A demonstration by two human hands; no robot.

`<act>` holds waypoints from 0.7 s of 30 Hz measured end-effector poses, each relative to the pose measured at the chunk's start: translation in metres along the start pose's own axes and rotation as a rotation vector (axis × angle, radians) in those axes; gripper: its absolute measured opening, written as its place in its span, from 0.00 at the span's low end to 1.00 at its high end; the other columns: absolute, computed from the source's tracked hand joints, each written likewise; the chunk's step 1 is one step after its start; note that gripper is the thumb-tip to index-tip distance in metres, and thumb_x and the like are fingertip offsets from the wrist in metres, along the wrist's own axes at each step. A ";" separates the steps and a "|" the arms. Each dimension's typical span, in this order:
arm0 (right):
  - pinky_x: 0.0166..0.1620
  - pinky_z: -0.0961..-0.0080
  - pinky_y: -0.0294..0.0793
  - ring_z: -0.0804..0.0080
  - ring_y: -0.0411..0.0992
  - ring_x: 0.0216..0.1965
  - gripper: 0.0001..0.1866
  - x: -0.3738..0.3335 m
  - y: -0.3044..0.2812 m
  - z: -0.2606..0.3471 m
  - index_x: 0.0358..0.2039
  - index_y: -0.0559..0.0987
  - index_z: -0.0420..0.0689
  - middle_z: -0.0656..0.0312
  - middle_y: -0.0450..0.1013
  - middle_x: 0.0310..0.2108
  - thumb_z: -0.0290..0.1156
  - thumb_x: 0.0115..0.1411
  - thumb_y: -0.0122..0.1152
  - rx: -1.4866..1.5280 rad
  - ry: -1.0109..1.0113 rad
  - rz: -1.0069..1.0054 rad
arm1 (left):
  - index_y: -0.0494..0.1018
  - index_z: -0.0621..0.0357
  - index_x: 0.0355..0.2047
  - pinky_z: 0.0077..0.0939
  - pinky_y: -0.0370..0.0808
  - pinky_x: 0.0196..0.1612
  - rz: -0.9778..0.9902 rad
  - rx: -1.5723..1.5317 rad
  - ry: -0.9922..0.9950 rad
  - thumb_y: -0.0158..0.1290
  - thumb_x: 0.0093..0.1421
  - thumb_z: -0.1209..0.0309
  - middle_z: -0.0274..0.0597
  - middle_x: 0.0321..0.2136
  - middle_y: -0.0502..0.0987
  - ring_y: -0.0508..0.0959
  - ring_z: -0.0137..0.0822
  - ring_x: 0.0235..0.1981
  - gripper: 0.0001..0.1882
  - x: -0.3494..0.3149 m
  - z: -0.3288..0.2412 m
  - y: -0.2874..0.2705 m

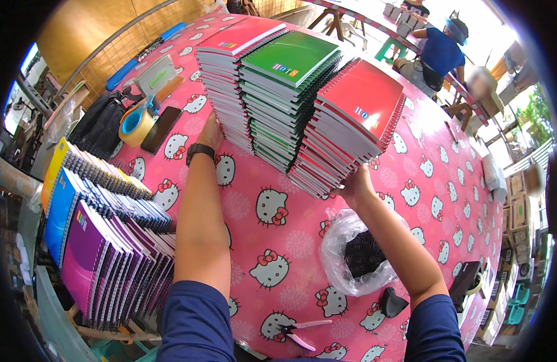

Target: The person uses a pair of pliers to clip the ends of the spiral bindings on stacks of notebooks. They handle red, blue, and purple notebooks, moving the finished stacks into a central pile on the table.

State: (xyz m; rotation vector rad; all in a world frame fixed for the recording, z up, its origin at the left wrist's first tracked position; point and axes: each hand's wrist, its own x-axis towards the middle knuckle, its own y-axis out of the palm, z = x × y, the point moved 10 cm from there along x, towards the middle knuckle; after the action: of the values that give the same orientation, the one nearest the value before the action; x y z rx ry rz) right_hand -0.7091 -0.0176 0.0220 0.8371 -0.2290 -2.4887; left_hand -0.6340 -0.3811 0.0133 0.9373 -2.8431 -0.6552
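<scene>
Three tall stacks of spiral notebooks stand side by side on the table: a left red stack (221, 90), a green stack (272, 114) in the middle and a right red stack (345, 136) that leans. My left hand (211, 133), with a dark watch at the wrist, grips the lower outer side of the left red stack, its fingers mostly hidden behind it. Low on the right red stack, my right hand (355, 187) holds the bottom notebooks at the near corner, fingertips partly out of sight. Between them the hands brace the row from both ends.
Purple notebooks (88, 259), blue ones (64, 202) and yellow ones (55, 166) lean at the left. Tape rolls (137, 123), a phone (161, 130) and a black bag (97, 120) lie nearby. Plastic-lined container (357, 253) and pink-handled pliers (296, 332) sit closer. People (444, 54) work behind.
</scene>
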 end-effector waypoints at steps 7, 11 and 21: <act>0.51 0.41 0.62 0.57 0.64 0.49 0.47 -0.029 0.014 -0.031 0.59 0.61 0.51 0.50 0.65 0.46 0.76 0.50 0.39 0.046 0.006 0.014 | 0.60 0.55 0.59 0.42 0.60 0.59 -0.036 -0.082 -0.047 0.36 0.65 0.49 0.40 0.57 0.65 0.64 0.41 0.58 0.30 -0.033 0.001 -0.012; 0.52 0.39 0.61 0.56 0.63 0.51 0.49 -0.048 0.035 -0.042 0.58 0.61 0.46 0.50 0.64 0.50 0.76 0.51 0.38 0.040 0.000 0.036 | 0.61 0.55 0.58 0.42 0.61 0.59 -0.159 -0.069 0.014 0.37 0.64 0.48 0.41 0.57 0.66 0.65 0.41 0.57 0.30 -0.045 -0.006 -0.054; 0.55 0.42 0.59 0.57 0.62 0.54 0.46 -0.072 0.036 -0.050 0.58 0.61 0.47 0.54 0.64 0.51 0.74 0.53 0.37 0.122 -0.008 0.016 | 0.64 0.56 0.56 0.34 0.64 0.57 -0.217 -0.177 0.066 0.37 0.64 0.48 0.41 0.53 0.69 0.68 0.38 0.54 0.28 -0.065 -0.002 -0.038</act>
State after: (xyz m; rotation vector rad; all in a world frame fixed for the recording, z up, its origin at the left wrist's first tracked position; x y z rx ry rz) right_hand -0.6154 -0.0120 0.0307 0.8702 -0.3920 -2.4836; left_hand -0.5599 -0.3715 0.0025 1.2203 -2.5966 -0.8634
